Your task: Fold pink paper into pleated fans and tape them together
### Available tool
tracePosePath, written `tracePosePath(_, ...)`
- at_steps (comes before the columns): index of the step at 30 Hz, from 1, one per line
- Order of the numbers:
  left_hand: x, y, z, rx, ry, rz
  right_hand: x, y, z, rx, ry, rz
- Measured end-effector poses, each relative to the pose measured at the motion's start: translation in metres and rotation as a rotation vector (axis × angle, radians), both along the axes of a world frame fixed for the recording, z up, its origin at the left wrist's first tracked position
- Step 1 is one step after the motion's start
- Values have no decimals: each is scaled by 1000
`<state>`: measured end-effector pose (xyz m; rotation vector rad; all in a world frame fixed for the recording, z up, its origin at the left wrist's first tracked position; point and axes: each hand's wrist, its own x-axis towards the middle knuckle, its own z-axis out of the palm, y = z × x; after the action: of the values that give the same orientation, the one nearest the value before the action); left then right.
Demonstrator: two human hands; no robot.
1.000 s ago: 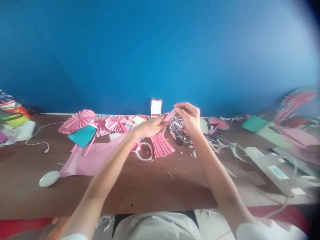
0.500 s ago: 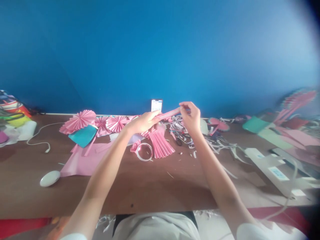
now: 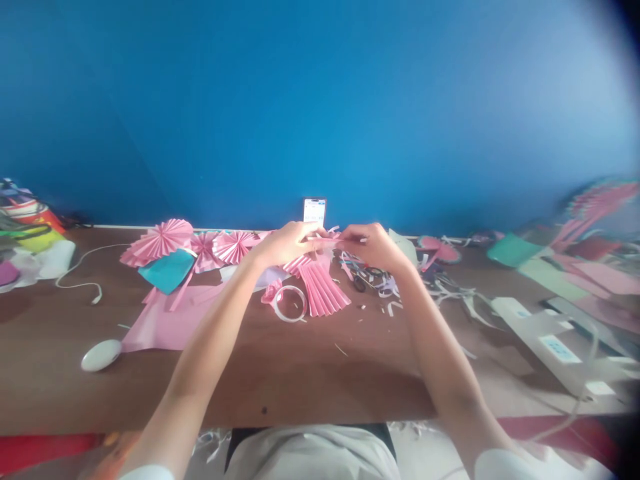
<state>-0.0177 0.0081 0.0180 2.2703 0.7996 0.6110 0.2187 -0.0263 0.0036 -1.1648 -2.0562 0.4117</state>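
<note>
Above the back of the table, my left hand [image 3: 289,244] is closed on a narrow pink paper strip [image 3: 330,241]. Close to its fingertips, my right hand [image 3: 376,247] pinches the right part of the same strip. Fingers cover most of it. Beneath my hands a pleated pink paper fan [image 3: 326,291] lies on the table. A white ring like a tape roll [image 3: 291,305] touches its left side, with a crumpled pink piece [image 3: 271,292] beside it.
Pink paper rosettes [image 3: 167,240], a teal sheet [image 3: 167,271] and a pink sheet [image 3: 167,320] lie left, near a white mouse [image 3: 101,355]. A phone [image 3: 315,210] leans against the wall. Paper scraps [image 3: 373,277] and a silver laptop-like slab [image 3: 543,343] are right.
My right hand has come down and left along the strip, close to my left hand. The left hand has hardly moved. Less of the strip shows now.
</note>
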Motion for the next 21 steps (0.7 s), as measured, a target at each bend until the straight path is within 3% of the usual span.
tracePosePath(4, -1, -5, 10, 26, -141, 1, 0, -2, 1, -106, 241, -6)
tracePosePath(8, -2, -8, 16, 63, -204, 26, 5, -7, 9, -186, 309, 155)
tracePosePath(12, -3, -3, 13, 40, -302, 38, 11, -9, 12, -319, 279, 316)
tracePosePath(16, -1, 5, 7, -92, -528, -75, 8, -5, 6, -320, 450, 296)
tracePosePath(21, 7, 6, 3, -48, -695, -63, -4, -4, 1, -382, 523, 327)
